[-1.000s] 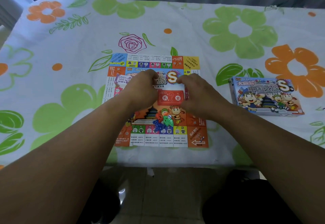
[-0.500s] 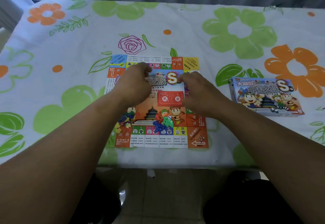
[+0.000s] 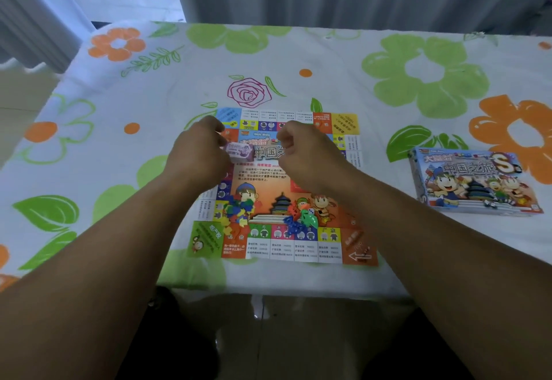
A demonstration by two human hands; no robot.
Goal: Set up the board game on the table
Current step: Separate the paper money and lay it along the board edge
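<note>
Game board [image 3: 268, 175] lies flat near the table's [image 3: 298, 51] front edge, cloth wide either side; shut game box [image 3: 475, 182] right; left hand [image 3: 197, 155] grips purple banknote stack [image 3: 240, 152] above the board; right hand [image 3: 304, 155] curled, contents unclear

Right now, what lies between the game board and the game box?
Nothing: in the head view only bare flowered tablecloth separates game board from game box; the right forearm covers its near part.
</note>
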